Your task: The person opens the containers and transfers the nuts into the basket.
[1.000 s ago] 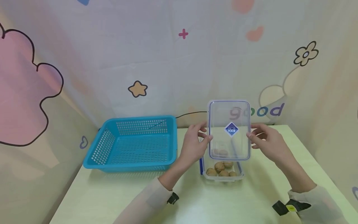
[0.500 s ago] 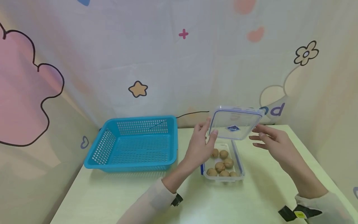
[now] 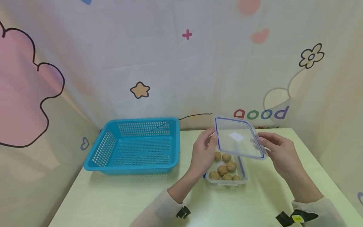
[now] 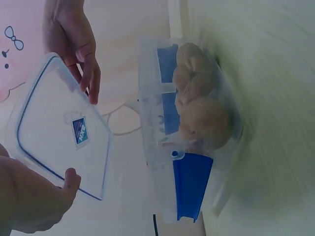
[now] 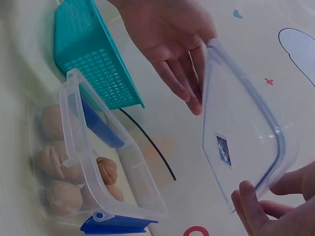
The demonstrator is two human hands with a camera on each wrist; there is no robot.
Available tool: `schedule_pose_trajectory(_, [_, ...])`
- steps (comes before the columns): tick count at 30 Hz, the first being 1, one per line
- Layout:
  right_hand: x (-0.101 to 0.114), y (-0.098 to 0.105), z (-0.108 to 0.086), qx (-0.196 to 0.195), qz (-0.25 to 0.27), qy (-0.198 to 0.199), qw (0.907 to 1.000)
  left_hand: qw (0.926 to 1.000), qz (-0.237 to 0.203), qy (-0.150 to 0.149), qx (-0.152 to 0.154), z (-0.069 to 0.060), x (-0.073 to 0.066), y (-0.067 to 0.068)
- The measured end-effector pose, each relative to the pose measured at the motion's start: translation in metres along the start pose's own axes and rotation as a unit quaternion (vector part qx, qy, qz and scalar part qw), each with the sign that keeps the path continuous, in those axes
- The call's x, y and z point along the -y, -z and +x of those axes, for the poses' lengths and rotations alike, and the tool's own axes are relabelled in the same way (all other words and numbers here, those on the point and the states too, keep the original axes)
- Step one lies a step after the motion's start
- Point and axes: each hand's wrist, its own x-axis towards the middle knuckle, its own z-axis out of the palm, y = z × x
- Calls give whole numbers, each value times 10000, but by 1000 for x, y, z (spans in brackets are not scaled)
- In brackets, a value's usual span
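Observation:
Above a clear plastic food container (image 3: 240, 182), both hands hold its clear rectangular lid (image 3: 235, 148), which has a blue seal. My left hand (image 3: 202, 153) grips the lid's left edge. At the right edge, my right hand (image 3: 280, 156) pinches it between thumb and fingers. The lid is tilted and apart from the container, covering its far part in the head view. Several walnuts (image 3: 222, 170) lie inside the container. Blue side latches (image 4: 192, 184) hang open on it in the left wrist view. A label (image 5: 223, 150) is stuck on the lid.
Left of the container stands a blue perforated plastic basket (image 3: 141, 151), with nothing seen inside. Both rest on a pale table (image 3: 119, 198). Behind the table hangs a printed curtain (image 3: 170, 69). A thin black cable (image 5: 152, 145) runs behind the basket.
The lid went from upright to tipped nearly flat, then came down with its other face showing. My right fingers loosened midway and now pinch its edge again.

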Motion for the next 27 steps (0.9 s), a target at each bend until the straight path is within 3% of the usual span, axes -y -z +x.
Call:
schedule_pose_trajectory(8, [-5,11,10,490,-998,-220,9936,9974,-88,710,99,-1,13,-1])
schedule_pose_trajectory(14, [-13,35,14,643,-1848,1,9807,9908,-445,1232,335,-6,22,-20])
schedule_pose_trajectory(21, [-27,74,16,758,-1713,-31,9823,9862,-191,1524,624,-15,19,-51])
schedule_pose_trajectory(27, [-34,104,20,971,-1409,20,9853,9825,-138,1773,547,-15,15,-77])
